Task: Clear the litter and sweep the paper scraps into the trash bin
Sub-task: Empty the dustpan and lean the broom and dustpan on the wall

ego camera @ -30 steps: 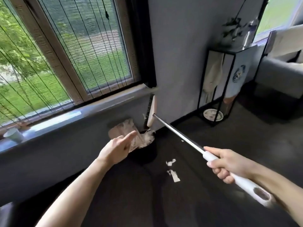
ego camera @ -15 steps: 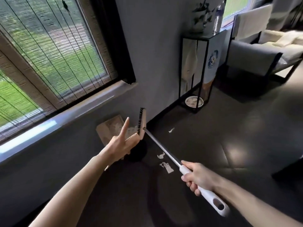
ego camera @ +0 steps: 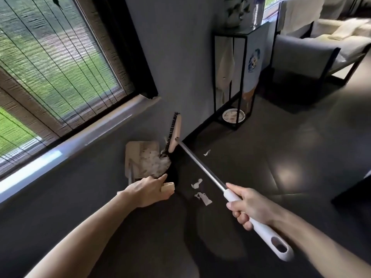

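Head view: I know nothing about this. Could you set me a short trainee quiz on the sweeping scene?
1. The right hand grips: A a broom, B a cup, C a cloth?
2. True or false: no scraps lie on the floor.
3. What fills the dustpan?
Key: 1 A. 2 False. 3 A paper pile.
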A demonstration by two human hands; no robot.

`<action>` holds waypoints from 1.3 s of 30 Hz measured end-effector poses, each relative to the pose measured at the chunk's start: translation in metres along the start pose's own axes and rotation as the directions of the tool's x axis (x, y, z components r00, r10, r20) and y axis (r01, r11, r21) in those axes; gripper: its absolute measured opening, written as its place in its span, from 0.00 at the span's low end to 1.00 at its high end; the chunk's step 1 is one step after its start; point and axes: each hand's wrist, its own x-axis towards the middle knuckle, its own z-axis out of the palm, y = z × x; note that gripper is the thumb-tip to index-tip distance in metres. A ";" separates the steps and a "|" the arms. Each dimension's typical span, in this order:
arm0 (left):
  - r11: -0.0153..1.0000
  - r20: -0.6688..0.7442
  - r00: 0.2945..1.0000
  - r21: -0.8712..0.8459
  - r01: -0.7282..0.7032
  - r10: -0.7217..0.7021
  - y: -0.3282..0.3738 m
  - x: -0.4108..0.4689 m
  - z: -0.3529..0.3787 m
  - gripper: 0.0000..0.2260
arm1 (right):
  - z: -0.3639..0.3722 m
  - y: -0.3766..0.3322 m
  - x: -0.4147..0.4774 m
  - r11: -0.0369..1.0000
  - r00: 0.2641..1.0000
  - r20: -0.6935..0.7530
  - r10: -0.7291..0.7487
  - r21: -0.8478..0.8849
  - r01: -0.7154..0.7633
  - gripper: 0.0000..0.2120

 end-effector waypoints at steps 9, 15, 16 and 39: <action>0.928 0.100 0.990 0.350 -0.126 0.097 0.000 -0.012 0.015 0.31 | -0.009 0.003 -0.001 0.997 1.000 0.001 -0.007 0.076 0.007 0.34; 0.923 0.074 0.991 0.361 -0.134 0.115 -0.004 -0.015 0.029 0.32 | -0.011 0.009 0.006 0.988 0.999 0.037 0.032 0.150 -0.037 0.34; 0.922 0.083 0.989 0.359 -0.142 0.120 -0.002 -0.015 0.037 0.32 | -0.010 0.012 0.007 0.988 0.999 0.041 0.037 0.150 -0.042 0.34; 0.879 0.091 0.981 0.436 -0.196 0.173 0.006 -0.024 0.115 0.33 | 0.026 0.041 0.036 0.996 0.989 0.114 0.092 0.006 -0.093 0.35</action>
